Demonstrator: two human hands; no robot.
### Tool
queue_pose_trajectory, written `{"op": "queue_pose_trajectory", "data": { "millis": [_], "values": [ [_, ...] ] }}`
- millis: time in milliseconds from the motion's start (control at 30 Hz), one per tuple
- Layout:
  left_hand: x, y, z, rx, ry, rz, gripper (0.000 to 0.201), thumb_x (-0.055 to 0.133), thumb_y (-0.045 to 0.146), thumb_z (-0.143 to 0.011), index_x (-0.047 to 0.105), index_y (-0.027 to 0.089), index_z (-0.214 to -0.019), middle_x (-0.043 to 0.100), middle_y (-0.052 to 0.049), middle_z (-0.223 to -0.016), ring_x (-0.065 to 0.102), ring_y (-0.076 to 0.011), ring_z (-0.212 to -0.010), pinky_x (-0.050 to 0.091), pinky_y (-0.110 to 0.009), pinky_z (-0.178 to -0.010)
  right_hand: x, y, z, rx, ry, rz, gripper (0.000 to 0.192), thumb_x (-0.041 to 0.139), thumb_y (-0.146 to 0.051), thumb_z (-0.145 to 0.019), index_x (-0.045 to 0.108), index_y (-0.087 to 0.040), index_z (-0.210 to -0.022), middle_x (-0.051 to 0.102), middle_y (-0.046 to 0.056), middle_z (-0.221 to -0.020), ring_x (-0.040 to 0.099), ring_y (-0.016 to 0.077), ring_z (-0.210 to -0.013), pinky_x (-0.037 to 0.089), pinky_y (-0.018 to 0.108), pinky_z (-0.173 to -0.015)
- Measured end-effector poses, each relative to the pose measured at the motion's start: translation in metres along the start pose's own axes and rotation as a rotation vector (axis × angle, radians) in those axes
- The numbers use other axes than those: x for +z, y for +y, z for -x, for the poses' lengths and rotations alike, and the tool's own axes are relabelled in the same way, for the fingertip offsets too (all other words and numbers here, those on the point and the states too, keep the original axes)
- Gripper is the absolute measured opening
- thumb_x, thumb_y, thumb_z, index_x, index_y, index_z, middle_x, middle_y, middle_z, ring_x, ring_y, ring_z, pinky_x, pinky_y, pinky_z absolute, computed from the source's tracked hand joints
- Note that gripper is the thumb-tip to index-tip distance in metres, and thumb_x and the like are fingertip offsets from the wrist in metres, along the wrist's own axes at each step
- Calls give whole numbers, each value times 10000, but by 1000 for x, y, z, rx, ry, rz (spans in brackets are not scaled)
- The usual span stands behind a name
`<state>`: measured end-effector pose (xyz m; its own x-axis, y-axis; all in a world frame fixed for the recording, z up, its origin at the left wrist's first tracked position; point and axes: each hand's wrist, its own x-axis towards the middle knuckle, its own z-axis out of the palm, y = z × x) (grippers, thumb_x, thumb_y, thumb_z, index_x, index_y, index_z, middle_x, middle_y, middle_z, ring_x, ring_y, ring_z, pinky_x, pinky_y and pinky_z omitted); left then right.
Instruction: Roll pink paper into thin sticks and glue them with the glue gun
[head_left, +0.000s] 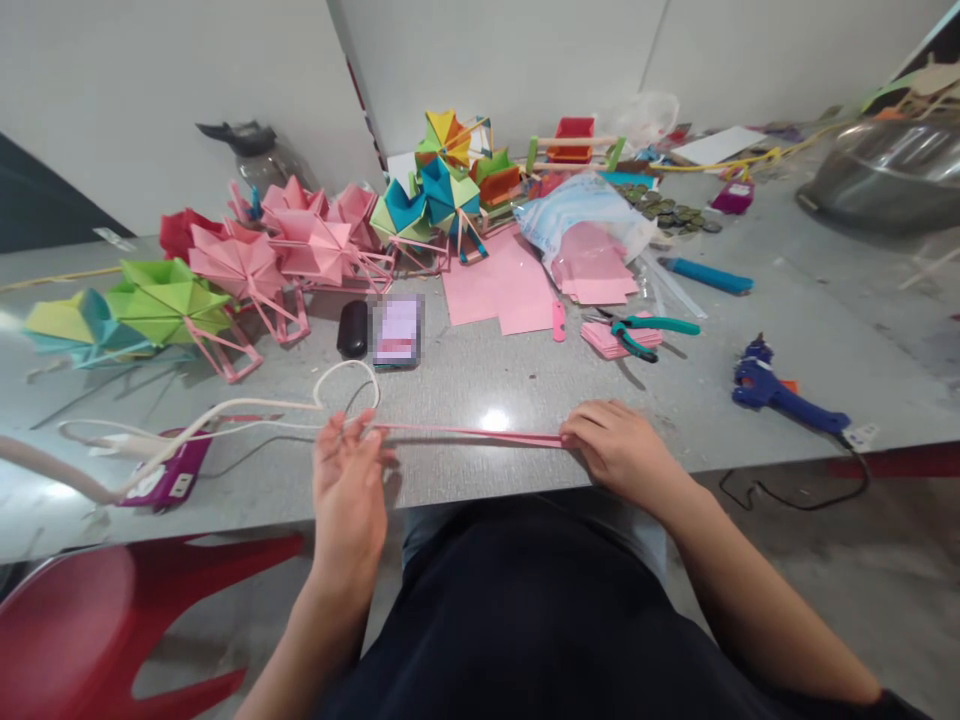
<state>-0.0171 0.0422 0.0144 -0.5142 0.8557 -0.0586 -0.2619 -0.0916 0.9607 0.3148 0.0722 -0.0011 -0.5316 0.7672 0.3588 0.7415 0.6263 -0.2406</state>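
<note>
Tabletop [457,385]; pink strip [517,436], left end unclear

Head camera is looking forward and down across the grey table [459,388].
Viewing from above the table's near side, facing the wall [510,60] behind it; catching left hand [349,480] and right hand [621,452] close, along its near edge.

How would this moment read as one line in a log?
left hand: at pink strip, left end, grip unclear; right hand: holds its right end; pliers: on pink papers; blue glue gun: on table, right
</note>
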Motion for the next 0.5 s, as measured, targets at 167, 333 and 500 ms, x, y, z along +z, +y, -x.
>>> {"op": "queue_pose_trajectory", "data": {
  "millis": [167,333,500],
  "values": [
    [-5,7,20,617,-18,-478,388,753,204,-928,700,316,-1296,657,-69,-1372,611,-249,-1270,502,-391,-1067,-3,-2,0,-21,-14,24,243,520,-171,-1044,715,-201,-903,712,71,-895,590,206,-798,409,354,-770],
    [21,4,28,850,-589,-918,193,665,182,-974,753,257,-1128,753,-91,-1078,674,-286,-1001,545,-468,-908,-3,-4,1,-29,12,32,257,507,-139,-1039,718,-199,-904,707,77,-900,596,208,-814,405,353,-779],
    [34,-11,18,802,-857,-996,235,512,169,-1059,743,210,-1066,705,-84,-946,632,-226,-874,545,-371,-776,-2,-6,1,-45,9,60,258,519,-174,-1052,715,-211,-889,712,71,-898,591,226,-868,409,362,-797]
  ]
}}
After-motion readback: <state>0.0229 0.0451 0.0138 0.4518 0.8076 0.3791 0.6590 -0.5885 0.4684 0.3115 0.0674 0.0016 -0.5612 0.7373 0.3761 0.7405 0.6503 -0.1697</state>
